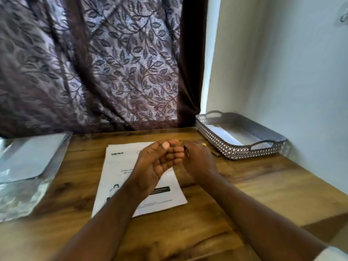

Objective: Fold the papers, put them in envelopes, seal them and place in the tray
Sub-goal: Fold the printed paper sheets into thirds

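Between envelopes [32, 157] and tray [237, 155], over the papers [116, 166], left hand [156, 166] hangs relaxed, empty; right hand [199, 161] unreadable.

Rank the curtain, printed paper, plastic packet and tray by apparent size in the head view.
1. curtain
2. printed paper and plastic packet: look alike; the packet is cut off at the frame edge, so unranked
3. tray, though it stands farther back
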The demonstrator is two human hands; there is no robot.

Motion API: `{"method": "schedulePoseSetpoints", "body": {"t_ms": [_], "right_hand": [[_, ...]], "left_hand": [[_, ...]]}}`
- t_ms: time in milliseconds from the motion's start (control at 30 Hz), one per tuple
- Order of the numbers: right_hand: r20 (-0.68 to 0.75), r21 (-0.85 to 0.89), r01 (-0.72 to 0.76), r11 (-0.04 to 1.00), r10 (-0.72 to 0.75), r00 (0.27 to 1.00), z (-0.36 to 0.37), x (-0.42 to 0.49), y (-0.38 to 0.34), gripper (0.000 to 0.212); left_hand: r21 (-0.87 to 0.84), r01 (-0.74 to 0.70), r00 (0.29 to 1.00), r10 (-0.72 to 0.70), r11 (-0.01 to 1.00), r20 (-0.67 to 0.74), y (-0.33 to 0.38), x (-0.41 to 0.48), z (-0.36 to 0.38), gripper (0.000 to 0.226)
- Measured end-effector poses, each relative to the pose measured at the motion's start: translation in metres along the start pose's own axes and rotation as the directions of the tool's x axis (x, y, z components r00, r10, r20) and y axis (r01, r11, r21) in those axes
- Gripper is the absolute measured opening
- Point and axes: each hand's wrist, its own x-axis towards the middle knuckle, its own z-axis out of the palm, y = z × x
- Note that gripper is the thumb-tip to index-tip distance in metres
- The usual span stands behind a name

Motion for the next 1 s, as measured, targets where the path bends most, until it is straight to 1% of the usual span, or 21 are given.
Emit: {"method": "schedulePoseSetpoints", "body": {"t_ms": [67, 133, 233, 267, 300, 333, 367, 400, 433, 467, 533, 567, 633, 700, 767, 867, 933, 1000], "right_hand": [[0.039, 0.044, -0.027, 0.999, 0.025, 0.999, 0.019, -0.008, -0.016, 0.009], [0.057, 0.083, -0.045, 0.996, 0.040, 0.998, 0.033, -0.011, -0.025, 0.012], [0.072, 0.082, -0.036, 0.996, 0.030, 0.997, 0.049, -0.003, -0.029, 0.014], [0.089, 0.082, -0.043, 0.996, 0.036, 0.995, 0.054, 0.001, -0.029, 0.014], [0.103, 0.080, -0.053, 0.995, 0.045, 0.994, 0.057, 0.006, -0.028, 0.014], [0.108, 0.086, -0.060, 0.994, 0.051, 0.993, 0.060, 0.011, -0.028, 0.015], [0.102, 0.089, -0.066, 0.994, 0.056, 0.993, 0.062, 0.017, -0.026, 0.015], [0.096, 0.086, -0.069, 0.994, 0.061, 0.994, 0.065, 0.022, -0.025, 0.016], [0.099, 0.074, -0.081, 0.994, 0.074, 0.992, 0.068, 0.027, -0.024, 0.016], [0.109, 0.052, -0.100, 0.994, 0.093, 0.990, 0.071, 0.032, -0.022, 0.016], [0.152, -0.006, -0.155, 0.988, 0.154, 0.976, 0.078, 0.042, -0.016, 0.014], [0.184, -0.032, -0.186, 0.982, 0.189, 0.965, 0.081, 0.045, -0.014, 0.015], [0.250, -0.074, -0.214, 0.974, 0.226, 0.942, 0.087, 0.053, -0.010, 0.028], [0.285, -0.115, -0.186, 0.976, 0.212, 0.935, 0.092, 0.056, -0.008, 0.041], [0.293, -0.150, -0.152, 0.977, 0.191, 0.937, 0.093, 0.056, -0.008, 0.049], [0.300, -0.192, -0.120, 0.974, 0.175, 0.938, 0.094, 0.054, -0.008, 0.053], [0.295, -0.196, -0.120, 0.973, 0.175, 0.940, 0.093, 0.054, -0.009, 0.052], [0.291, -0.185, -0.126, 0.975, 0.177, 0.940, 0.093, 0.054, -0.011, 0.052]], "left_hand": [[0.041, -0.031, 0.999, 0.032, 0.999, -0.020, 0.007, -0.006, -0.017, 0.035], [0.130, -0.038, 0.998, 0.043, 0.991, -0.043, 0.015, -0.013, -0.038, 0.033], [0.342, -0.051, 0.988, 0.097, 0.938, -0.118, 0.035, -0.024, -0.084, 0.027], [0.470, -0.058, 0.980, 0.139, 0.881, -0.141, 0.042, -0.026, -0.102, 0.024], [0.635, -0.053, 0.967, 0.199, 0.771, -0.161, 0.048, -0.026, -0.118, 0.021], [0.794, -0.024, 0.949, 0.264, 0.607, -0.173, 0.053, -0.025, -0.135, 0.021], [0.905, 0.028, 0.929, 0.323, 0.425, -0.180, 0.056, -0.023, -0.151, 0.024], [0.957, 0.096, 0.909, 0.367, 0.275, -0.197, 0.058, -0.020, -0.164, 0.026], [0.967, 0.170, 0.888, 0.395, 0.192, -0.234, 0.060, -0.016, -0.177, 0.027], [0.954, 0.235, 0.865, 0.408, 0.189, -0.294, 0.061, -0.012, -0.186, 0.026], [0.902, 0.344, 0.821, 0.383, 0.259, -0.423, 0.062, -0.003, -0.200, 0.029], [0.886, 0.374, 0.814, 0.361, 0.274, -0.455, 0.061, 0.001, -0.203, 0.032], [0.882, 0.395, 0.820, 0.335, 0.257, -0.464, 0.060, 0.008, -0.208, 0.034], [0.885, 0.408, 0.823, 0.328, 0.226, -0.463, 0.058, 0.015, -0.209, 0.033], [0.889, 0.415, 0.828, 0.324, 0.194, -0.458, 0.059, 0.020, -0.208, 0.031], [0.897, 0.390, 0.849, 0.296, 0.206, -0.437, 0.059, 0.024, -0.204, 0.028], [0.903, 0.380, 0.859, 0.286, 0.199, -0.424, 0.060, 0.024, -0.201, 0.032], [0.895, 0.372, 0.860, 0.271, 0.248, -0.432, 0.061, 0.024, -0.200, 0.037]]}}
